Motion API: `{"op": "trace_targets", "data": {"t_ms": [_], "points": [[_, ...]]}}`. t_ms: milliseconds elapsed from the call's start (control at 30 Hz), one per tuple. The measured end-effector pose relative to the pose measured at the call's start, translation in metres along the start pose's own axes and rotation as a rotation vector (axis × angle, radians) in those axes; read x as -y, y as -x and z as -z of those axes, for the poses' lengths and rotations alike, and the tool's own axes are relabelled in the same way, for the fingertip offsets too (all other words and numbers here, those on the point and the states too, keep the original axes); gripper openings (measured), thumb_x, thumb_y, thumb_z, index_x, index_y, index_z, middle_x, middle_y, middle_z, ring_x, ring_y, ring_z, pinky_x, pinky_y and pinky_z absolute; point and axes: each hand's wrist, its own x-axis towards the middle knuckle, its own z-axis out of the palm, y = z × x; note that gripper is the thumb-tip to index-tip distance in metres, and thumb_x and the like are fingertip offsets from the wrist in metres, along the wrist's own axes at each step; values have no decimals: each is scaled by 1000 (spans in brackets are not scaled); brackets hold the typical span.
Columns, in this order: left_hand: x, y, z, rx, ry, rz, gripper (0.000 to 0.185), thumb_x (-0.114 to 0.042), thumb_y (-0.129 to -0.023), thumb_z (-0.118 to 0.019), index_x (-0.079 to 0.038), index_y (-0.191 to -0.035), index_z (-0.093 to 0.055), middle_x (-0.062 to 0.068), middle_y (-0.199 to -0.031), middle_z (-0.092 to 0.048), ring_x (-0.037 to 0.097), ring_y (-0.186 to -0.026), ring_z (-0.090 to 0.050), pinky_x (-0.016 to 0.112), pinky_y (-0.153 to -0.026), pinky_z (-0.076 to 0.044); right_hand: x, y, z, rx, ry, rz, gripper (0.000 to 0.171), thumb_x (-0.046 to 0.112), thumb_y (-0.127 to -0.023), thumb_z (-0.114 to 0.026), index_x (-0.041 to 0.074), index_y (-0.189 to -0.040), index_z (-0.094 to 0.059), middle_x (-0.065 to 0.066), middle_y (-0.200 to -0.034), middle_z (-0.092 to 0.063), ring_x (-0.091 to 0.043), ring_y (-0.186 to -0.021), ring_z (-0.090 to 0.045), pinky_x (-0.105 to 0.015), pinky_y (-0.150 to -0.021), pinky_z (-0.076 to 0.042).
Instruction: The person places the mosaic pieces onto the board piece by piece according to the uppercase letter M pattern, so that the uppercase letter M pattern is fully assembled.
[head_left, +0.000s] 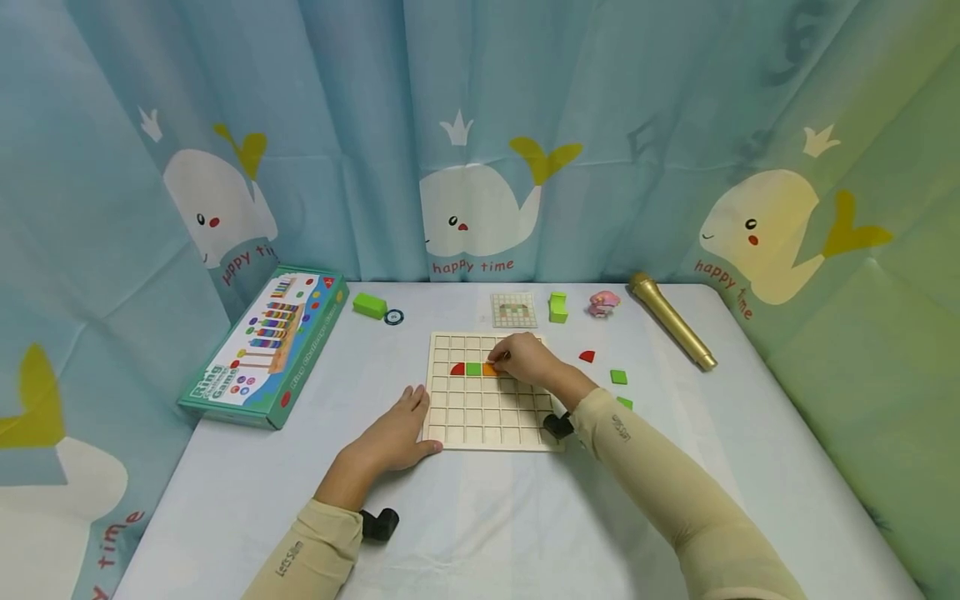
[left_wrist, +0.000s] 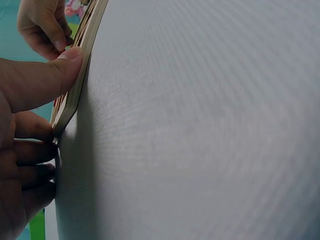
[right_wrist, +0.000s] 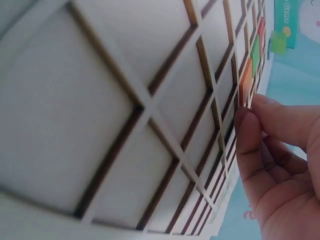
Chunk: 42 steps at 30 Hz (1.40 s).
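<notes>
A pale wooden grid board (head_left: 480, 421) lies on the table. In one of its upper rows sit a red quarter-round tile (head_left: 458, 369), a green square tile (head_left: 473, 369) and an orange tile (head_left: 489, 370), side by side. Thumb and forefinger of my right hand (head_left: 527, 358) pinch the orange tile's near end, as the right wrist view shows. My left hand (head_left: 397, 432) rests along the board's left side, fingers extended and thumb (left_wrist: 70, 62) against the front edge near the corner.
Right of the board lie a red tile (head_left: 587, 356) and green tiles (head_left: 618, 377). Behind it are a pattern card (head_left: 513, 310), a green block (head_left: 557, 307), a pink figurine (head_left: 603, 303) and a gold microphone (head_left: 672, 321). A game box (head_left: 266, 346), green block (head_left: 370, 305) and round token (head_left: 393, 317) stand left.
</notes>
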Motion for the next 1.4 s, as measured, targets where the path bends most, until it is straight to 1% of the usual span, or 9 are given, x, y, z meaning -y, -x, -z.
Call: {"op": "trace_targets", "data": {"t_ms": [133,200,533,800,900,1067,1233,1400], "points": [[-1,1,0,-4,9,-12,89,-38,-94,-72,11,-154,-27,24,-163,-21,38,-152,-14,47,-120,-22,-2,9,5,-1,-45,-31,17,9,-95,-70,8,-110,-78,-3,-111,-74,-22,-106,-65,-37,-88,-54],[-1,1,0,-6,9,-15,89,-38,-94,-72,11,-154,-27,25,-162,-21,38,-152,-14,47,-120,-22,-2,14,9,-5,-50,-42,17,9,-96,-70,8,-110,-78,-3,-109,-73,-20,-103,-65,-36,-85,-54],[0,0,-1,-10,-3,-17,88,-38,-94,-72,12,-153,-28,26,-162,-21,38,-151,-15,47,-120,-22,-16,43,24,-25,-28,-76,14,10,-95,-71,9,-107,-78,-2,-104,-72,-18,-90,-63,-33,-77,-54],[0,1,0,8,-11,0,89,-41,-95,-69,9,-155,-25,22,-164,-19,35,-152,-12,45,-121,-21,-34,68,32,-51,-25,-70,16,10,-95,-71,6,-108,-78,-3,-100,-72,-17,-86,-63,-32,-71,-53],[-1,2,0,4,-3,-5,89,-39,-95,-70,10,-154,-26,24,-163,-20,37,-152,-13,46,-120,-21,-40,77,35,-56,-16,-78,16,10,-94,-72,5,-108,-78,-3,-99,-72,-17,-84,-62,-32,-70,-53],[-1,2,0,-1,-4,-10,88,-38,-95,-71,11,-153,-27,25,-162,-21,38,-152,-14,47,-120,-21,-52,90,38,-55,-15,-120,16,11,-93,-73,5,-108,-78,-3,-98,-70,-18,-82,-60,-32,-69,-52],[-1,2,-1,1,0,-11,88,-38,-95,-71,11,-153,-27,25,-162,-21,38,-152,-14,47,-120,-21,-61,100,39,-56,7,-133,18,12,-91,-75,4,-107,-78,-3,-99,-70,-19,-84,-59,-34,-73,-51],[0,2,-1,-2,13,-13,88,-38,-95,-71,10,-154,-27,24,-163,-20,37,-152,-13,47,-120,-21,-67,108,41,-40,-25,-169,23,12,-89,-77,4,-111,-76,-5,-103,-71,-19,-85,-59,-34,-74,-52]]}}
